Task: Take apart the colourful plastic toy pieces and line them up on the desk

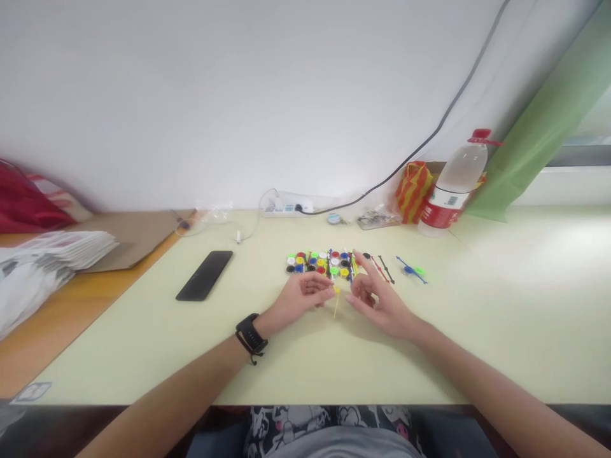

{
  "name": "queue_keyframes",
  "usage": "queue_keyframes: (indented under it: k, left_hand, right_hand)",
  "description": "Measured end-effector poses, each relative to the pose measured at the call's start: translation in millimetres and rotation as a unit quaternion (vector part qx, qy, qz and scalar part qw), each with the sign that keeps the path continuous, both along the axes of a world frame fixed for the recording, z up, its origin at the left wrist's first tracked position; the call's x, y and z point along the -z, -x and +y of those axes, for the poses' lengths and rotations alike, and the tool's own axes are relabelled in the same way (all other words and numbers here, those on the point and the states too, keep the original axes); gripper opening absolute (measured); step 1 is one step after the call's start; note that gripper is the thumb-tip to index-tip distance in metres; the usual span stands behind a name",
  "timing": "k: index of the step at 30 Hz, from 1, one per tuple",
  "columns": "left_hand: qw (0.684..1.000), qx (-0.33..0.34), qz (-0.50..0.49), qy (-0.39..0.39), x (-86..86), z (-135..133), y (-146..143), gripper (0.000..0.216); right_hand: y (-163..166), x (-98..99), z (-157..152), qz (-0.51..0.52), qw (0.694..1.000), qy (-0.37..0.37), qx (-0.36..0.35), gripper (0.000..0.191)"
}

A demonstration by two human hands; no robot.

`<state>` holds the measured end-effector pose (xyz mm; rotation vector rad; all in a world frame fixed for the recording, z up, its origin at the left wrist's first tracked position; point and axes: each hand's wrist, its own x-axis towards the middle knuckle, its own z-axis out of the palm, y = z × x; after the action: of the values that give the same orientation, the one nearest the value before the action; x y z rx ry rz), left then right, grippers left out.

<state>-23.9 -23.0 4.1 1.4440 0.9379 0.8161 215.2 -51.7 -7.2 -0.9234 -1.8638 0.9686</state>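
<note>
My left hand, with a black watch on its wrist, pinches a thin yellow plastic stick by its wider top end. The stick points down toward the table. Just to the right is my right hand, its index finger stretched out and its thumb apart, with nothing visible in it. Beyond both hands lie rows of small round plastic discs in several colours. Thin arrow-like strips in red, black and blue lie among and beside them. Farther right, a blue strip with round pieces lies separately.
A black phone lies left on the pale table. At the back are a power strip, a small round tin and a large water bottle beside a red-yellow bag. Stacked white packets sit far left.
</note>
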Motion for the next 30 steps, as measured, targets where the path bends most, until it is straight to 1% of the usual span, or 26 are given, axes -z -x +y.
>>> queue_keyframes:
  k: [1,2,3,5,6,7,8,9,10,12,13,15,16,17,18,19,20,21,23,24,26,30]
  left_hand:
    - [1.0,-0.003,-0.005,0.003,0.0,0.6,0.4,0.038]
    - [1.0,-0.005,-0.011,0.006,0.1,1.1,0.7,0.037]
    - [1.0,-0.006,-0.019,0.008,0.2,1.6,0.9,0.037]
    - [0.999,-0.009,-0.031,0.009,0.5,2.3,1.3,0.038]
    - [0.999,-0.011,-0.036,0.009,0.7,2.5,1.4,0.038]
    - [0.999,-0.012,-0.038,0.009,0.8,2.6,1.4,0.038]
    - [0.999,-0.012,-0.038,0.01,1.0,2.6,1.4,0.038]
    - [0.999,-0.011,-0.038,0.01,1.0,2.6,1.4,0.038]
    - [0.999,-0.009,-0.037,0.01,1.0,2.4,1.3,0.038]
    - [0.999,-0.005,-0.035,0.01,0.6,2.0,1.1,0.037]
    - [0.999,-0.004,-0.033,0.011,0.3,1.8,1.1,0.037]
    - [0.999,-0.002,-0.029,0.016,-0.3,1.4,1.1,0.037]
    - [0.999,-0.001,-0.027,0.02,-0.4,1.3,1.2,0.037]
    - [0.999,0.001,-0.025,0.024,-0.5,1.3,1.3,0.037]
    - [0.999,0.003,-0.024,0.028,-0.4,1.4,1.5,0.037]
    - [0.999,0.004,-0.023,0.029,-0.1,1.6,1.6,0.037]
    - [0.999,0.002,-0.025,0.028,0.2,1.9,1.8,0.037]
    - [0.999,-0.003,-0.027,0.026,0.6,2.3,1.9,0.037]
    - [0.999,-0.018,-0.034,0.018,1.1,2.9,1.9,0.037]
    - [0.999,-0.024,-0.037,0.016,1.1,3.1,1.7,0.037]
    - [0.999,-0.028,-0.039,0.016,0.6,3.1,1.2,0.038]
    - [0.999,-0.015,-0.035,0.019,-0.6,1.9,0.5,0.038]
  right_hand:
    - [-0.4,1.8,0.4,-0.003,1.0,-0.003,0.004,0.081]
    - [-0.9,2.7,0.9,-0.006,1.0,-0.007,0.008,0.078]
    - [-1.6,2.6,1.4,-0.013,1.0,-0.01,0.007,0.066]
    - [-2.7,0.0,2.3,-0.04,0.999,-0.004,-0.017,0.028]
    - [-3.0,-2.0,2.6,-0.053,0.998,0.004,-0.035,0.033]
    - [-3.1,-4.1,2.6,-0.06,0.997,0.01,-0.048,0.046]
    - [-2.8,-5.8,2.5,-0.061,0.997,0.013,-0.052,0.052]
    - [-2.3,-7.0,2.1,-0.057,0.997,0.012,-0.048,0.051]
    - [-1.6,-7.4,1.6,-0.048,0.998,0.005,-0.037,0.044]
    - [-0.3,-5.9,0.3,-0.038,0.999,-0.013,-0.018,0.022]
    - [0.2,-4.1,-0.2,-0.037,0.999,-0.02,-0.015,0.031]
    - [0.6,0.5,-0.7,-0.039,0.999,-0.033,-0.008,0.06]
    - [0.5,2.6,-0.6,-0.038,0.998,-0.04,-0.001,0.068]
    - [0.2,4.2,-0.2,-0.036,0.998,-0.048,0.007,0.069]
    - [-0.2,5.1,0.2,-0.034,0.998,-0.055,0.013,0.064]
    - [-0.8,5.1,0.7,-0.037,0.998,-0.056,0.015,0.049]
    - [-1.4,4.3,1.1,-0.045,0.998,-0.048,0.011,0.029]
    - [-2.0,2.8,1.4,-0.055,0.998,-0.033,0.002,0.025]
    - [-2.9,-1.2,1.6,-0.066,0.998,0.009,-0.019,0.051]
    - [-3.0,-3.3,1.6,-0.063,0.997,0.025,-0.026,0.057]
    - [-2.5,-6.8,1.3,-0.048,0.998,0.031,-0.022,0.057]
    - [0.6,-9.3,0.6,-0.051,0.999,0.015,-0.008,0.047]
